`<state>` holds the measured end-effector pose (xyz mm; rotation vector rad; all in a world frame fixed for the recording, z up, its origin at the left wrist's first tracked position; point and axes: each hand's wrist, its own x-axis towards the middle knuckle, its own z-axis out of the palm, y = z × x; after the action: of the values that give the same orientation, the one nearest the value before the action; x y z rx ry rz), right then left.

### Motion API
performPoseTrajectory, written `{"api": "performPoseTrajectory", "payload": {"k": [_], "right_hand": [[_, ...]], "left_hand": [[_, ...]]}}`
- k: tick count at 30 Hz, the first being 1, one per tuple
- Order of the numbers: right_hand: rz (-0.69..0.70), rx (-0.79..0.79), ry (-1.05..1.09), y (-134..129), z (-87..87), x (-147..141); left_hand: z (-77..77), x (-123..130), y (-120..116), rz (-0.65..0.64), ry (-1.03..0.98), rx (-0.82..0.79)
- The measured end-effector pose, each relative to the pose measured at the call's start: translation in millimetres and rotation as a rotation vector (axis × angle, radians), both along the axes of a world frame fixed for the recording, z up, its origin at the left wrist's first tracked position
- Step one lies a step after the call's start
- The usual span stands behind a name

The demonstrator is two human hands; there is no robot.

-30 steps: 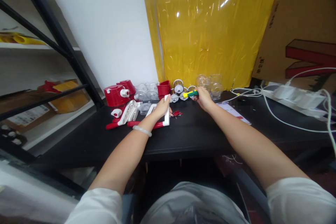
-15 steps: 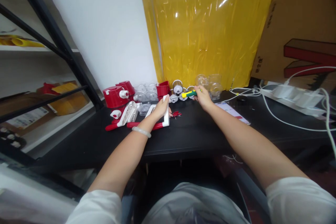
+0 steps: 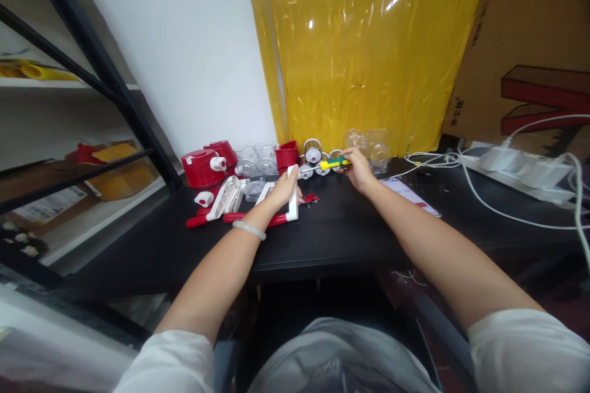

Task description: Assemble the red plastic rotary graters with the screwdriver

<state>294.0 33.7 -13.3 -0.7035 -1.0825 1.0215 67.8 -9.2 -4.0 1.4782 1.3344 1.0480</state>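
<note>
My left hand [image 3: 284,189] is closed around a white frame with a red handle [image 3: 293,206], held just above the black table. In my right hand [image 3: 357,167] is a screwdriver [image 3: 332,163] with a yellow and green handle. Its shaft points left, and the tip meets the top of the white frame beside my left thumb; the exact contact is too small to make out. Small red pieces [image 3: 311,199] lie on the table just right of the frame. To the left rests another white part with a red handle [image 3: 222,201].
Behind my hands stand red housings [image 3: 203,169], clear plastic cups [image 3: 257,161], a red hopper [image 3: 287,155] and several drums with white ends [image 3: 312,152]. A phone [image 3: 410,195] lies right, near white cables and a power strip [image 3: 516,175]. A black shelf frame [image 3: 133,123] borders the left.
My right hand's fingers have shifted on the screwdriver handle and look more extended. The handle has turned, showing more yellow. My left hand and the frame stay nearly in place.
</note>
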Motion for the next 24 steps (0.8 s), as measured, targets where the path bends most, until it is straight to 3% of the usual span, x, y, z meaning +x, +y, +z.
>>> {"api": "performPoseTrajectory", "payload": {"k": [10, 24], "right_hand": [[-0.159, 0.030, -0.187, -0.9, -1.9, -1.2], [-0.073, -0.023, -0.086, -1.3, 1.8, -1.4]], "left_hand": [[0.1, -0.1, 0.7, -0.008, -0.026, -0.005], [0.6, 0.0, -1.3, 0.004, 0.011, -0.010]]}}
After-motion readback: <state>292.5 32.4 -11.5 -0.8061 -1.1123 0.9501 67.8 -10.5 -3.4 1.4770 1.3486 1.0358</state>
